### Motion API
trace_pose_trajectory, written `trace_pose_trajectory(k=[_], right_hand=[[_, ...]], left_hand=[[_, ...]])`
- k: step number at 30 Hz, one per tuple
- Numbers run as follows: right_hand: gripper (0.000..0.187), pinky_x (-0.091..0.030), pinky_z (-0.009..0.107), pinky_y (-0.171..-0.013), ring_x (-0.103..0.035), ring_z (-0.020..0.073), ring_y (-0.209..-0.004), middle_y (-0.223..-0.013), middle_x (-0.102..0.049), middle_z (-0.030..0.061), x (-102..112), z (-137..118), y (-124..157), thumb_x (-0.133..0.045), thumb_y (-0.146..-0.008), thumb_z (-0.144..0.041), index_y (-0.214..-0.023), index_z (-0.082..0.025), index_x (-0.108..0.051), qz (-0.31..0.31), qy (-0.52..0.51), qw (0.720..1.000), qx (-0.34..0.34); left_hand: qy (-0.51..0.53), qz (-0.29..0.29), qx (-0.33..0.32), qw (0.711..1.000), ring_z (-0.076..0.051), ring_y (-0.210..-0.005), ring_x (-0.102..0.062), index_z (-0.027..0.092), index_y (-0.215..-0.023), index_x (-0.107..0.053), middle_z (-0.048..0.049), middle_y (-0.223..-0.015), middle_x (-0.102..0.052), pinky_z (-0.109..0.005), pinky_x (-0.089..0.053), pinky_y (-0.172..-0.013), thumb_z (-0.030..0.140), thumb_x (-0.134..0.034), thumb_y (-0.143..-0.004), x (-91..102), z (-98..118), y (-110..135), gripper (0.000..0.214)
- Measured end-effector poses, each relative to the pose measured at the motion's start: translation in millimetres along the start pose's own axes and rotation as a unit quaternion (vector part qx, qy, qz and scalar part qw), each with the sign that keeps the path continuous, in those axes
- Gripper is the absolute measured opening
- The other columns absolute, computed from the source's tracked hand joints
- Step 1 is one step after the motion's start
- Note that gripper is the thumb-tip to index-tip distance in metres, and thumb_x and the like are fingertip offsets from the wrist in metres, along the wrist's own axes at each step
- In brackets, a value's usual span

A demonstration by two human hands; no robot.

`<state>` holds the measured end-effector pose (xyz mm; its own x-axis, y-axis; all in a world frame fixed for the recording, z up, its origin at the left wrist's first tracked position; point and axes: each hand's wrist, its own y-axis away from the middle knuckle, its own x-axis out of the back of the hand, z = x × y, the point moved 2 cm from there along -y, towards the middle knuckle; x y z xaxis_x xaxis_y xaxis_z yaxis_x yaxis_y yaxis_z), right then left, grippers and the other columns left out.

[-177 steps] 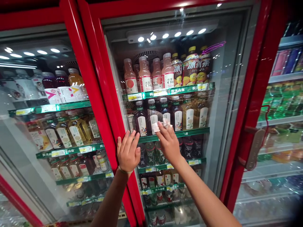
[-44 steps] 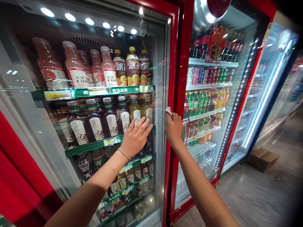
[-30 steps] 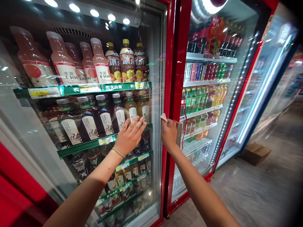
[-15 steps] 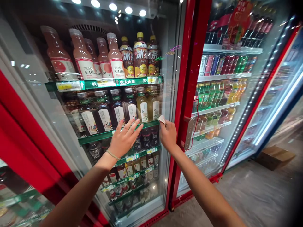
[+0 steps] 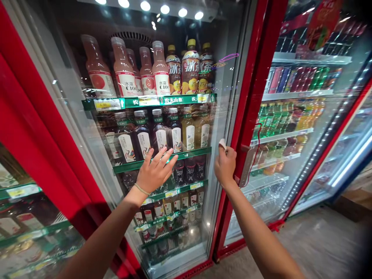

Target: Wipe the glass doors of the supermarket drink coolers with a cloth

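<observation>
My left hand (image 5: 155, 172) lies flat with its fingers spread against the glass door (image 5: 223, 100) of a red drinks fridge, at the height of a green shelf. My right hand (image 5: 225, 164) is closed around a small white cloth (image 5: 222, 143) and presses it to the glass beside the door's red right frame (image 5: 252, 85). A grey door handle (image 5: 246, 166) hangs just right of that hand. Behind the glass stand pink juice bottles (image 5: 124, 71) on top and dark tea bottles (image 5: 158, 133) below.
A second fridge to the right holds shelves of cans and green bottles (image 5: 279, 116). Another red-framed door (image 5: 26, 116) stands at the left with more bottles behind it. Grey floor (image 5: 319, 248) lies at the lower right.
My right hand and the cloth slid from the door's right frame leftward onto the glass and back toward the frame. My left hand stayed flat on the glass. The view swung right.
</observation>
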<state>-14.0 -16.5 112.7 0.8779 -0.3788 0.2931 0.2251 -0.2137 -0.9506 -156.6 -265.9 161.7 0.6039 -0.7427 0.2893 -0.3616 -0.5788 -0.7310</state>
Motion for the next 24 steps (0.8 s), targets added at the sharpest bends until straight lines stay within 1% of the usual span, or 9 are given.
trace_pose_trajectory(k=[3,6,8,9,14,16,20,22,24], right_hand=[[0.053,-0.038,0.036,-0.073,-0.049,0.0257,-0.088,-0.104,-0.059,0.0141,1.4,-13.7,-8.8,-0.042,-0.093,-0.007,-0.143,-0.018,-0.057,0.062,0.033,0.996,-0.060],[0.048,-0.040,0.038,-0.079,-0.051,0.0251,-0.091,-0.108,-0.063,0.0133,-0.6,-44.1,-5.1,-0.048,-0.096,-0.010,-0.141,-0.021,-0.059,0.031,0.025,0.998,0.054],[0.046,-0.041,0.037,-0.082,-0.052,0.0246,-0.095,-0.114,-0.065,0.0123,-0.7,-51.7,1.6,-0.052,-0.096,-0.011,-0.139,-0.024,-0.060,0.011,0.014,0.991,0.133],[0.047,-0.041,0.037,-0.082,-0.052,0.0241,-0.094,-0.113,-0.065,0.0114,0.0,-50.3,3.5,-0.052,-0.096,-0.011,-0.140,-0.025,-0.060,0.014,0.014,0.990,0.141],[0.056,-0.040,0.037,-0.078,-0.050,0.0259,-0.093,-0.107,-0.061,0.0127,1.6,-49.6,-3.0,-0.041,-0.095,-0.006,-0.147,-0.021,-0.054,0.049,0.000,0.999,-0.008],[0.051,-0.040,0.038,-0.079,-0.051,0.0265,-0.095,-0.110,-0.063,0.0137,-0.1,-65.5,-2.9,-0.045,-0.097,-0.010,-0.146,-0.021,-0.056,0.034,-0.006,0.999,0.016],[0.039,-0.039,0.038,-0.081,-0.052,0.0244,-0.097,-0.118,-0.067,0.0104,-0.3,-85.7,6.5,-0.055,-0.099,-0.016,-0.135,-0.026,-0.063,0.016,0.005,0.987,0.160],[0.038,-0.038,0.037,-0.079,-0.051,0.0240,-0.095,-0.114,-0.067,0.0099,1.3,-85.4,6.8,-0.053,-0.099,-0.015,-0.134,-0.027,-0.064,0.024,0.013,0.989,0.148],[0.043,-0.038,0.037,-0.078,-0.050,0.0247,-0.092,-0.110,-0.066,0.0113,2.9,-87.5,3.7,-0.049,-0.099,-0.013,-0.139,-0.024,-0.061,0.037,0.014,0.995,0.088]], left_hand=[[0.008,0.012,0.008,1.000,-0.028,-0.140,-0.057,0.025,-0.147,-0.058,-0.0100,-0.147,-0.064,-0.055,-0.019,-0.132,0.026,-0.067,-0.095,0.1,-0.1,1.1,0.053],[0.019,0.016,0.007,1.000,-0.027,-0.140,-0.057,0.023,-0.146,-0.058,-0.0099,-0.146,-0.064,-0.052,-0.022,-0.131,0.023,-0.066,-0.095,0.7,-1.8,2.9,0.052],[0.030,0.026,0.008,0.999,-0.027,-0.140,-0.057,0.021,-0.144,-0.060,-0.0105,-0.144,-0.066,-0.050,-0.025,-0.131,0.021,-0.066,-0.094,0.9,-2.8,4.6,0.050],[0.033,0.031,0.010,0.999,-0.027,-0.140,-0.058,0.021,-0.143,-0.061,-0.0109,-0.143,-0.067,-0.050,-0.026,-0.130,0.021,-0.066,-0.094,0.7,-2.9,5.3,0.049],[0.030,0.049,0.022,0.998,-0.028,-0.138,-0.059,0.020,-0.141,-0.062,-0.0117,-0.140,-0.068,-0.051,-0.028,-0.130,0.021,-0.066,-0.094,-1.6,-0.6,6.0,0.047],[0.035,0.058,0.022,0.997,-0.027,-0.137,-0.060,0.021,-0.140,-0.062,-0.0110,-0.139,-0.069,-0.050,-0.031,-0.128,0.019,-0.065,-0.095,-0.8,-1.2,6.2,0.046],[0.064,0.101,0.042,0.992,-0.025,-0.134,-0.062,0.021,-0.133,-0.066,-0.0099,-0.129,-0.074,-0.046,-0.043,-0.121,0.013,-0.064,-0.094,4.8,-6.5,7.7,0.040],[0.060,0.115,0.055,0.990,-0.025,-0.132,-0.063,0.019,-0.127,-0.068,-0.0101,-0.124,-0.076,-0.045,-0.046,-0.118,0.011,-0.064,-0.093,7.5,-7.8,8.2,0.035],[0.047,0.114,0.060,0.991,-0.025,-0.129,-0.064,0.019,-0.123,-0.070,-0.0093,-0.123,-0.076,-0.046,-0.046,-0.118,0.011,-0.065,-0.093,9.3,-7.1,9.4,0.032]])
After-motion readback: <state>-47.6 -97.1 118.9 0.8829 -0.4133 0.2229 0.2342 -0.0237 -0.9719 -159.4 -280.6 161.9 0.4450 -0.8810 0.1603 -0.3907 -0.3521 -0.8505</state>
